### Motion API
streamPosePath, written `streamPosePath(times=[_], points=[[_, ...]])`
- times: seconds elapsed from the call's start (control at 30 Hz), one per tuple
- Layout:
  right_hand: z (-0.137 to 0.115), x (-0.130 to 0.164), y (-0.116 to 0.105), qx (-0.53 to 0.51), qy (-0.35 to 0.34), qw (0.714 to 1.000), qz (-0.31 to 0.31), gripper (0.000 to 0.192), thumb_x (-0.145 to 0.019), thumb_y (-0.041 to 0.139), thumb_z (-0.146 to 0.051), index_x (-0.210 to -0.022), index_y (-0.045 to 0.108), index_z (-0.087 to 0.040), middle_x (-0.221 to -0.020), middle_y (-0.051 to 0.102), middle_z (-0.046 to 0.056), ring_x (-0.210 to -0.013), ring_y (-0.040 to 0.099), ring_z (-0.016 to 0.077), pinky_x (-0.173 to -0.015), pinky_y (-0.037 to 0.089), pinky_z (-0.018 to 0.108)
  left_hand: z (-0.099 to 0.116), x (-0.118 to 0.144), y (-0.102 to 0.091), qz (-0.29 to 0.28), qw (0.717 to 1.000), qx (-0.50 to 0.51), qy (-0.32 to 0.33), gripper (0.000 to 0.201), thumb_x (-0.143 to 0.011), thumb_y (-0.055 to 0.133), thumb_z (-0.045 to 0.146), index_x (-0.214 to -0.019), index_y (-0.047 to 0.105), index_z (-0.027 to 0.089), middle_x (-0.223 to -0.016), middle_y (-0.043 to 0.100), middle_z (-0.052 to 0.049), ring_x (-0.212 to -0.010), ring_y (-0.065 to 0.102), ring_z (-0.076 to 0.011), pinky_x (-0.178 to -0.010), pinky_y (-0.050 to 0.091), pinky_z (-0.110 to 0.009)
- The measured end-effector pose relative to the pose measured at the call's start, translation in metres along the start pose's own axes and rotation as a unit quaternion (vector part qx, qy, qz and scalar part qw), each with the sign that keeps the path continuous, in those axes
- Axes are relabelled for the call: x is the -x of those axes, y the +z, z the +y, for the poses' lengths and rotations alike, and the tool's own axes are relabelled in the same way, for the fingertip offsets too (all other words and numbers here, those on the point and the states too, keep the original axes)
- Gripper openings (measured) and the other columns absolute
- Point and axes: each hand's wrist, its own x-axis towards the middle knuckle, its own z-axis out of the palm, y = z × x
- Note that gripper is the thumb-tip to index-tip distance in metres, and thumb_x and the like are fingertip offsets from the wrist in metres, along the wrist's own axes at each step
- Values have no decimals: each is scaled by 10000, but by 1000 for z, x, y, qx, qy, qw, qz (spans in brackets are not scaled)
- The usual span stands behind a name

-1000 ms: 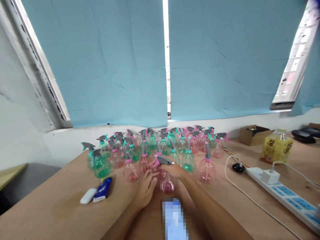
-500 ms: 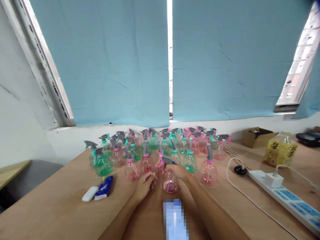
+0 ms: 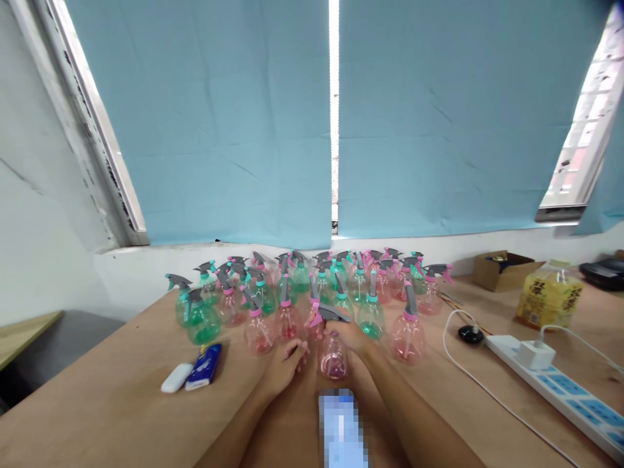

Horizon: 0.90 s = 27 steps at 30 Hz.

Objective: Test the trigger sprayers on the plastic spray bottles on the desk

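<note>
In the head view, taking the pink spray bottle [image 3: 334, 357] as the clock's centre and 12 as straight away from the wearer, the bottle is low in the middle of the picture, above the worktop [image 3: 127, 403] or just on it; which one, I cannot tell. The right hand [image 3: 345, 333], at about 1 o'clock, has its grip wrapped around the bottle's upper part, under the grey sprayer head [image 3: 334, 314] and pink trigger [image 3: 316, 316]. The left hand [image 3: 286, 365], at 9, is loosely curled and apart from the bottle; whether its grip pinches anything I cannot tell.

The bottle looks like thin clear plastic, so I judge it light, slightly springy, and slick if damp. The round belly would likely roll or skid under fingertips; the narrow neck seems the surest hold, with a palm supporting the belly. Pressure on the trigger might make it squirt, and its slim arm is probably the most fragile part.

Other spray bottles [image 3: 371, 318] crowd from 10 to 2. A blurred phone-like slab [image 3: 342, 422] lies at 6, a blue packet [image 3: 205, 367] at 9, farther out than the left hand.
</note>
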Motion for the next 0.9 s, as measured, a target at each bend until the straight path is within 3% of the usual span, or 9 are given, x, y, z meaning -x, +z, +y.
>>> streamPosePath(times=[0.17,0.43,0.67,0.9], points=[[1,0,1,-4,12,1000,-1,183,-605,547,-192,-695,705,-180,-611,640,5,-576,560,141,-570,406,252,5,2,0,0,1000,-5,2,444,-895,499,585,-741,595,179,-643,559,13,-596,516,-143,-578,392,-243],[-10,2,6,-9,2,1000,-12,314,-579,521,-193,-815,728,-205,-644,663,-9,-606,569,152,-600,441,266,5,2,0,-1,1000,-6,1,441,-907,493,576,-754,600,177,-644,556,19,-588,509,-136,-585,393,-243],[-1,0,2,-7,13,1000,6,256,-592,534,-173,-771,716,-180,-619,633,-7,-573,553,136,-559,413,246,1,1,0,-5,1000,-6,6,441,-912,483,570,-760,598,172,-636,546,18,-604,520,-147,-579,390,-249],[2,1,1,-11,-6,1000,-8,353,-597,516,-158,-870,736,-198,-682,674,-7,-616,579,142,-600,436,252,4,2,0,-9,1000,-21,10,446,-918,469,571,-765,598,173,-645,551,20,-588,507,-139,-590,388,-248]])
